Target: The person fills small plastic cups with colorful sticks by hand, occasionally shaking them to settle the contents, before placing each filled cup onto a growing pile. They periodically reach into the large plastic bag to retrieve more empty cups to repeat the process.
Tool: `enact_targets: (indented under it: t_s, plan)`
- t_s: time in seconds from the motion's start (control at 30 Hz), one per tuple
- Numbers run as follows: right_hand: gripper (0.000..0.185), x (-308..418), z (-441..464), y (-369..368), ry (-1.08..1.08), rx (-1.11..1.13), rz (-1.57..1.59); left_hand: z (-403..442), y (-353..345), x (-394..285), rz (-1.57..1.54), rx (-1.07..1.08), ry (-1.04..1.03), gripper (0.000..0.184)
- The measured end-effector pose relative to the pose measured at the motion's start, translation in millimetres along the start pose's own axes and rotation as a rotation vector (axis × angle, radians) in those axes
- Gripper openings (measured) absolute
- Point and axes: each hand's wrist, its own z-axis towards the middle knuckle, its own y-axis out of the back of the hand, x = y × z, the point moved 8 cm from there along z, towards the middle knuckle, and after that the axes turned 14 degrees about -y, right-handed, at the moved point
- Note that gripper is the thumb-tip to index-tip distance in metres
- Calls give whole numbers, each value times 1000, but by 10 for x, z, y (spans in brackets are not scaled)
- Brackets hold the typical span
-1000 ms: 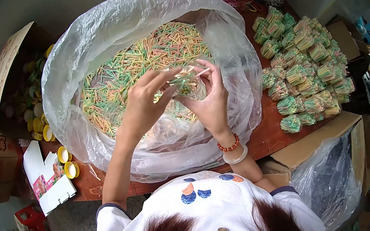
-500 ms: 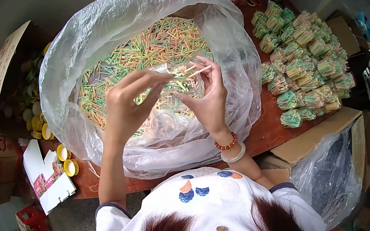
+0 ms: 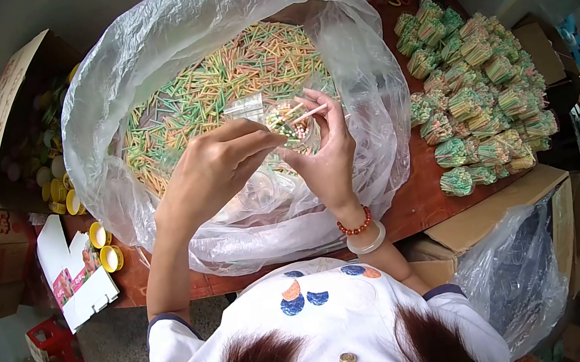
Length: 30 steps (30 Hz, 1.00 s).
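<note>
Right hand (image 3: 324, 165): grip closed on clear container (image 3: 293, 131) of pastel sticks (image 3: 280, 117), over right part of loose stick heap (image 3: 210, 82). Left hand (image 3: 218, 159) at container's left; cannot tell whether its grip holds anything. Suggest holding container steady, aligning protruding stick (image 3: 310, 113) before pressing.

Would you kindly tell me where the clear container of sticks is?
In the head view, the container is in the right hand, near the left hand.

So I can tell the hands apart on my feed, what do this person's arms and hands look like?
The left hand and right hand are ungloved; the short white sleeves have navy trim. The right wears a red beaded bracelet and a pale bangle; the left shows no jewellery.
</note>
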Motion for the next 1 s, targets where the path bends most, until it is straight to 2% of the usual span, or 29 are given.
enact_targets:
  t_s: [0.2, 0.3, 0.4, 0.5, 0.53, 0.6, 0.63, 0.7, 0.73, 0.83, 0.87, 0.93, 1.0]
  plan:
    - [89, 69, -56, 24, 44, 10, -47, 74, -25, -92, 206, 92, -46, 25]
    - [87, 62, -66, 18, 70, -33, -25, 49, -138, -34, 77, 131, 7, 23]
    - [86, 69, -75, 9, 67, -36, -19, -14, -225, 63, 106, 59, 79, 20]
    - [87, 61, -83, 7, 17, -28, 42, 1, -202, -22, 140, -15, -78, 19]
    - [88, 57, -87, 15, 30, -27, 30, -24, -192, 1, 88, -70, -57, 25]
    - [91, 46, -73, 14, 61, -24, 10, 24, -122, 88, 68, -193, 117, 36]
    - [92, 67, -78, -1, 64, -27, -20, 132, -95, 58, 65, -258, 84, 42]
    - [95, 155, -97, -35, 69, -26, -80, 278, -200, 70, 94, -137, 33, 33]
    - [100, 159, -102, -54, 37, -12, -126, 305, -320, 129, 31, -50, -13, 34]
    - [104, 150, -102, -41, 34, 22, 3, 290, -294, 193, -157, -129, 40, 30]
    - [107, 79, -104, -24, 37, 35, 17, 291, -172, 190, -211, -269, 44, 22]
    - [106, 20, -82, 36, 40, -15, 54, 175, -155, 347, -443, -423, 194, 18]
    - [105, 12, -62, 78, 46, -41, 57, 166, -169, 261, -356, -318, 206, 19]
